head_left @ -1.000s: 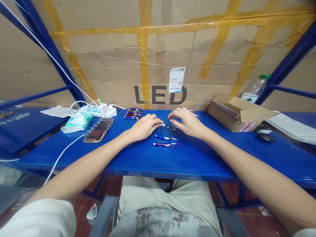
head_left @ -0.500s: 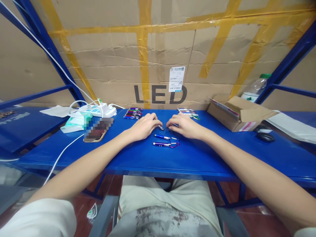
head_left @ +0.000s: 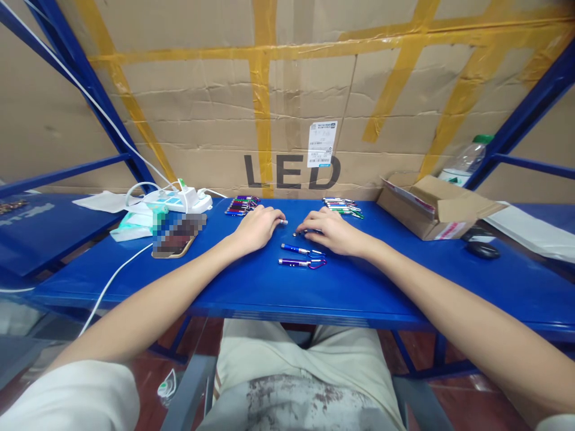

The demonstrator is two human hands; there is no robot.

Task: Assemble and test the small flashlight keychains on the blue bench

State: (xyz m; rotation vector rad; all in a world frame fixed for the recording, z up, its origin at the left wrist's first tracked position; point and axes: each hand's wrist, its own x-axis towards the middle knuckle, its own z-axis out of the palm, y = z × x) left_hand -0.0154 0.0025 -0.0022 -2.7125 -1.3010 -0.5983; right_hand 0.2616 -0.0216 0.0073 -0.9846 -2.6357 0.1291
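My left hand [head_left: 258, 226] rests on the blue table [head_left: 341, 287], fingers curled around a small silver-tipped keychain flashlight whose end [head_left: 284, 222] sticks out to the right. A few centimetres to its right, my right hand [head_left: 330, 230] lies knuckles up with fingers pinched on a small dark part [head_left: 298, 233]. Two finished keychain flashlights lie just in front of the hands: a blue one [head_left: 296, 249] and a purple one [head_left: 296, 263], each with a carabiner clip.
Piles of coloured keychain flashlights lie at the back left [head_left: 241, 206] and back right [head_left: 344, 206]. A power strip [head_left: 184, 200], tissue pack [head_left: 139, 226] and blurred phone [head_left: 177, 236] sit left. An open cardboard box [head_left: 433, 206], a mouse [head_left: 481, 249] and a bottle [head_left: 465, 158] stand right.
My right hand has moved left and nearer to the left hand, closing its fingers on a small part. The left hand has shifted slightly back, still holding the flashlight body.
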